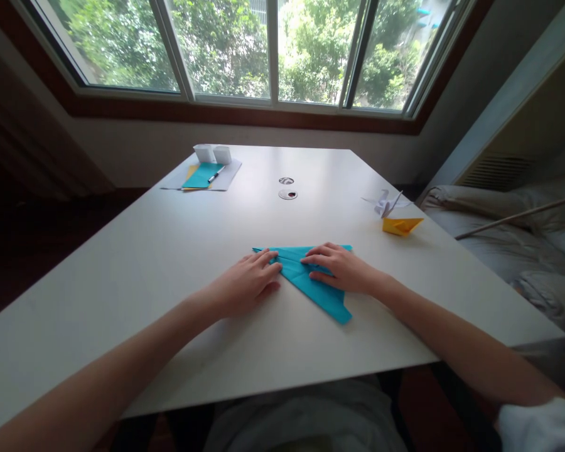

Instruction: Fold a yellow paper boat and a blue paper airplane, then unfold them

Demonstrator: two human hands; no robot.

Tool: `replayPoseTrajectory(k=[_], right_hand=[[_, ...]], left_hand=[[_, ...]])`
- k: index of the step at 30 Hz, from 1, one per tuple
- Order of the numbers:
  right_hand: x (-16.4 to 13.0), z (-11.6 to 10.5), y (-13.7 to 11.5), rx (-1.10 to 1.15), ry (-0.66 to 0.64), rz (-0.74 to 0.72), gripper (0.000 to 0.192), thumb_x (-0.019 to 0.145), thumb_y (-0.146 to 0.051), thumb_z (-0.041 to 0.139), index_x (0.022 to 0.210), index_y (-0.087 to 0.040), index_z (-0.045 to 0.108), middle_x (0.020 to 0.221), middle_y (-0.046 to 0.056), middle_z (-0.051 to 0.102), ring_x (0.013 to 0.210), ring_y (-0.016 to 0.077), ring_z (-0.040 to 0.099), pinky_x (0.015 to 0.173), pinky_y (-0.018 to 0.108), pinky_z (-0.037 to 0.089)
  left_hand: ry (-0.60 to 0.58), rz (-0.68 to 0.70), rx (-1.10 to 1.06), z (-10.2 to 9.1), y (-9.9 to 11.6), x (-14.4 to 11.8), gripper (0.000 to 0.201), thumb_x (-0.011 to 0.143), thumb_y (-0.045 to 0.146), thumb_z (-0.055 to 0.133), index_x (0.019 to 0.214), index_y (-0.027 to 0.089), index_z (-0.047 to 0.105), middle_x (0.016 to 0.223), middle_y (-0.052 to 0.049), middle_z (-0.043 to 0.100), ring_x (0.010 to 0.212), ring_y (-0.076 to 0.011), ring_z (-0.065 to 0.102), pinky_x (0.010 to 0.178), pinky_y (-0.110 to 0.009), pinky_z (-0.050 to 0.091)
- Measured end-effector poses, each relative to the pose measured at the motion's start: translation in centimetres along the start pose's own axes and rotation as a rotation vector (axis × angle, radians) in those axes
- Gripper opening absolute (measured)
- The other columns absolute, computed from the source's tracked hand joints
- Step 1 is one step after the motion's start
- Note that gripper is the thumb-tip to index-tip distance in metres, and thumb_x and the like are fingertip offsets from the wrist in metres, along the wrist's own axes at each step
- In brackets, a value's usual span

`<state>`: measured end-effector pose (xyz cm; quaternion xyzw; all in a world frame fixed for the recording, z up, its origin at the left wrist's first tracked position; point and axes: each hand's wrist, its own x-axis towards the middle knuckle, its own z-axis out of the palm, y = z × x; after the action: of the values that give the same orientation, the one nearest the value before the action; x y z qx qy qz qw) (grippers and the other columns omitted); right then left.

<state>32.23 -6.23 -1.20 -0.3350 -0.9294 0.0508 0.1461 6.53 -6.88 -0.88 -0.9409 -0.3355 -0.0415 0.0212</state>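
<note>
Your left hand [249, 279] and right hand [336, 267] are lying flat, fingers together, pressing a smooth teal paper triangle [311, 279] onto the matte white table [169, 263] near its front edge. Farther right, a yellow paper boat [402, 225] is sitting just beside a white paper crane [385, 202].

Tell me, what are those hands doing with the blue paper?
A person sits at a white table by a window, pressing both hands flat on a folded blue paper shaped like a long triangle. The left hand holds down its left end, and the right hand presses its upper right part. Off to the right sit a yellow paper boat and a white paper crane. At the far left corner lie more paper sheets with a pen.
</note>
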Motion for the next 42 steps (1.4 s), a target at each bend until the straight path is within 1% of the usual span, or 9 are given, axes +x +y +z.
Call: replayPoseTrajectory(k=[5, 15, 23, 27, 30, 33, 36, 39, 42], right_hand=[[0.0, -0.1, 0.0, 0.011, 0.005, 0.01, 0.034, 0.088, -0.037, 0.046, 0.117, -0.024, 0.056, 0.113, 0.007, 0.059, 0.104, 0.0224, 0.051, 0.09, 0.04, 0.044], [0.1, 0.0, -0.2, 0.024, -0.012, 0.042, 0.034, 0.087, -0.036, 0.047, 0.117, -0.023, 0.056, 0.113, 0.007, 0.058, 0.104, 0.022, 0.05, 0.091, 0.039, 0.044], [0.2, 0.0, -0.4, 0.042, -0.021, 0.045, 0.033, 0.087, -0.036, 0.047, 0.117, -0.024, 0.056, 0.113, 0.007, 0.058, 0.105, 0.0223, 0.049, 0.091, 0.04, 0.043], [0.3, 0.0, -0.5, 0.051, -0.027, 0.057, 0.033, 0.087, -0.036, 0.048, 0.117, -0.025, 0.055, 0.113, 0.006, 0.057, 0.106, 0.0222, 0.049, 0.091, 0.04, 0.043], [0.3, -0.1, -0.5, 0.056, -0.023, 0.055, 0.033, 0.087, -0.035, 0.048, 0.117, -0.025, 0.055, 0.113, 0.006, 0.057, 0.106, 0.0221, 0.049, 0.091, 0.04, 0.044], [0.4, -0.2, -0.6, 0.054, -0.023, 0.05, 0.032, 0.087, -0.035, 0.047, 0.117, -0.025, 0.055, 0.113, 0.006, 0.058, 0.106, 0.0221, 0.049, 0.09, 0.04, 0.044], [0.4, -0.2, -0.6, 0.041, -0.021, 0.052, 0.033, 0.087, -0.035, 0.048, 0.117, -0.024, 0.055, 0.113, 0.007, 0.058, 0.106, 0.0219, 0.049, 0.091, 0.039, 0.043], [0.5, -0.1, -0.8, 0.027, -0.017, 0.062, 0.032, 0.086, -0.034, 0.049, 0.116, -0.023, 0.056, 0.112, 0.007, 0.058, 0.106, 0.0218, 0.05, 0.092, 0.039, 0.043], [0.6, -0.1, -0.9, 0.022, -0.016, 0.068, 0.031, 0.086, -0.033, 0.049, 0.115, -0.024, 0.056, 0.112, 0.008, 0.058, 0.106, 0.0219, 0.05, 0.093, 0.04, 0.042]], left_hand=[[-0.029, -0.019, 0.013, -0.1, 0.2, -0.1, 0.034, 0.092, 0.035, 0.031, 0.115, 0.018, 0.05, 0.136, -0.014, 0.041, 0.125, -0.0297, 0.037, 0.097, -0.046, 0.036], [-0.113, -0.197, 0.053, -0.9, 0.5, -0.7, 0.04, 0.092, 0.042, 0.03, 0.127, 0.03, 0.043, 0.133, -0.015, 0.042, 0.123, -0.033, 0.039, 0.091, -0.048, 0.039], [-0.165, -0.192, 0.021, -1.8, -0.6, -1.1, 0.043, 0.087, 0.049, 0.038, 0.129, 0.041, 0.04, 0.125, -0.012, 0.046, 0.117, -0.0345, 0.043, 0.088, -0.047, 0.04], [-0.168, -0.195, 0.025, -1.9, -0.9, -1.4, 0.043, 0.087, 0.049, 0.039, 0.13, 0.043, 0.038, 0.127, -0.012, 0.044, 0.119, -0.0367, 0.04, 0.088, -0.05, 0.038], [-0.154, -0.205, 0.043, -2.0, -1.0, -1.6, 0.045, 0.086, 0.049, 0.038, 0.131, 0.041, 0.037, 0.128, -0.012, 0.044, 0.121, -0.0375, 0.037, 0.088, -0.052, 0.038], [-0.089, -0.176, 0.061, -1.9, -0.9, -1.4, 0.05, 0.086, 0.049, 0.039, 0.133, 0.032, 0.036, 0.131, -0.013, 0.043, 0.127, -0.0356, 0.031, 0.093, -0.052, 0.034], [-0.046, -0.075, 0.027, -1.2, -0.2, -0.9, 0.057, 0.089, 0.05, 0.03, 0.138, 0.023, 0.027, 0.143, -0.012, 0.031, 0.133, -0.0281, 0.022, 0.102, -0.047, 0.026], [-0.09, 0.009, -0.044, -0.1, 0.9, -0.5, 0.062, 0.09, 0.054, 0.02, 0.142, 0.02, 0.017, 0.148, -0.01, 0.018, 0.135, -0.025, 0.018, 0.105, -0.044, 0.021], [-0.137, -0.032, -0.087, 0.6, 1.7, -0.3, 0.067, 0.089, 0.057, 0.015, 0.143, 0.018, 0.014, 0.148, -0.009, 0.015, 0.136, -0.0268, 0.014, 0.105, -0.046, 0.019]])
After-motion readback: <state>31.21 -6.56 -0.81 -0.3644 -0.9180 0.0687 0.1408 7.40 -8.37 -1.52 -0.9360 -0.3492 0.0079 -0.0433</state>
